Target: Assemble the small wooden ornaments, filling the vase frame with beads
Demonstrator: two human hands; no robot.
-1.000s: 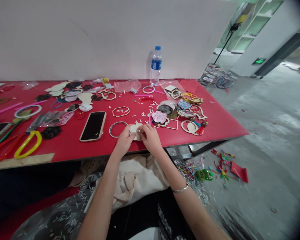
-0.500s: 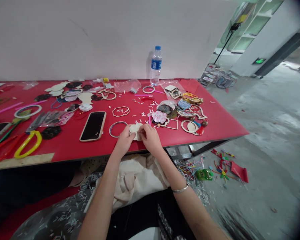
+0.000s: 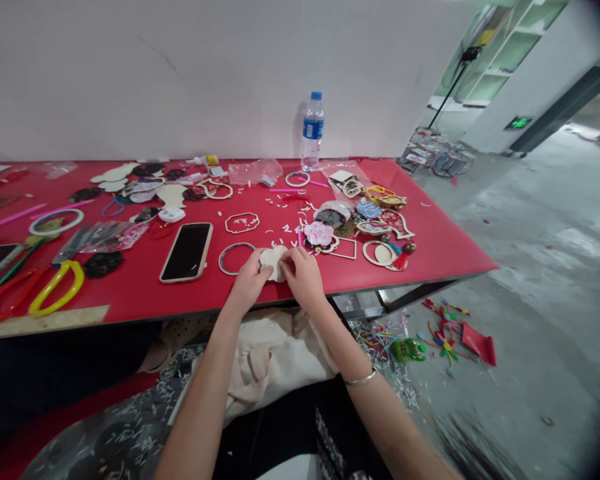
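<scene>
A cream, flower-shaped flat piece [image 3: 272, 258] is held between my two hands just above the table's front edge. My left hand [image 3: 251, 275] is closed on its left side, thumb lying on the face. At its right edge my right hand [image 3: 301, 271] pinches with thumb and fingers; whether a second small thing sits in that pinch cannot be made out. Beside my left hand lies a round ring frame [image 3: 229, 259]. Past my right hand are a pink flower-shaped piece [image 3: 319, 233] and a thin square frame [image 3: 347, 248].
On the red table [image 3: 453, 257] lie a phone [image 3: 187, 253], yellow-and-red-handled scissors [image 3: 60, 290], a scalloped frame [image 3: 242, 223] and scattered white scraps. A water bottle [image 3: 313, 137] stands against the wall. A cream cloth bag [image 3: 280, 353] rests on my lap. Coloured bits litter the floor at right.
Almost nothing differs. The flower-shaped piece and my fingers have shifted very slightly; both hands keep their grip on it.
</scene>
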